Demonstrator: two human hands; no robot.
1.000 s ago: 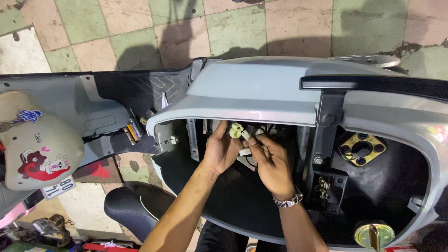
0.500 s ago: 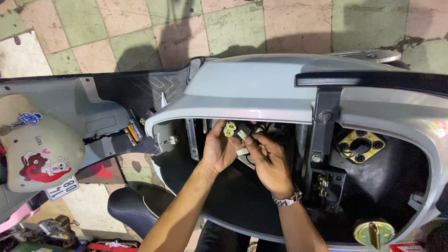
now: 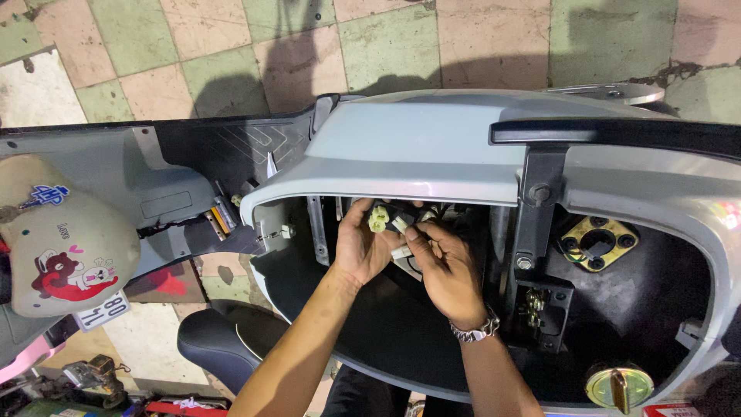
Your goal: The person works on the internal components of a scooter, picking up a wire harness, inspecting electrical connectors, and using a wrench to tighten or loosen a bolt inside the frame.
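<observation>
- The left hand [image 3: 361, 249] was inside the open under-seat compartment of the pale grey plastic scooter body [image 3: 417, 150], with its fingers closed around a small pale yellow-green plastic connector [image 3: 378, 218].
- This connector sat at the far edge of the opening, just under the grey rim, so there was very little free room above it.
- The right hand [image 3: 446, 270], with a silver metal wristwatch [image 3: 476, 332], was just beside the left one; its fingertips pinched a small white plastic connector [image 3: 400, 225], which almost touched the yellow-green one.
- A second whitish plug [image 3: 401, 252] lay under the right thumb; I could not tell if it was gripped.
- To the right of both hands a black metal bracket [image 3: 540, 202] stood upright and limited the room on that side.
- Farther right, on the black compartment floor, lay a square brass-coloured plate with a hole [image 3: 598, 242], well apart from the hands.
- At the near right edge sat a round brass-coloured cap [image 3: 617, 386].
- Towards the near side the compartment was dark and open, and both forearms entered from there.
- On the far left lay a cream helmet with cartoon stickers [image 3: 65, 239], well apart from the hands.
</observation>
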